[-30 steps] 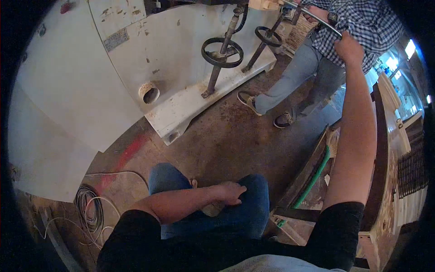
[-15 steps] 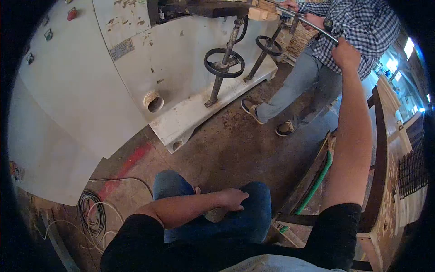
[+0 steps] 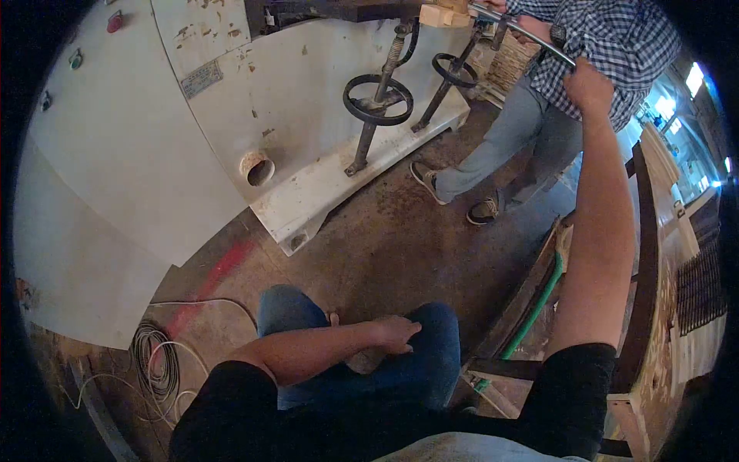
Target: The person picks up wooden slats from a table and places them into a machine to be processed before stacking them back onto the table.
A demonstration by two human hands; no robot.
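Note:
My right hand (image 3: 590, 86) is closed around the near end of a metal bar (image 3: 556, 54), with my arm stretched out toward the upper right. A co-worker in a checked shirt (image 3: 596, 35) stands there, and that person's hand (image 3: 533, 28) is on the same bar further along. Across my lap, my left hand (image 3: 398, 333) rests on the knee of my blue jeans (image 3: 437, 339). Its fingers look loosely curled, and I see nothing in them.
A large pale machine (image 3: 131, 146) fills the left side. Black handwheels (image 3: 378, 100) stand on its white base (image 3: 308, 208). Coiled cable (image 3: 154, 362) lies on the floor at lower left. To my right are a green hose (image 3: 539, 312) and a wooden frame (image 3: 654, 308). Wood blocks (image 3: 444, 16) sit at the top.
The bar's near end and my right hand have barely shifted. My left hand stays on the knee. The view has tilted slightly, and the co-worker's feet are in place.

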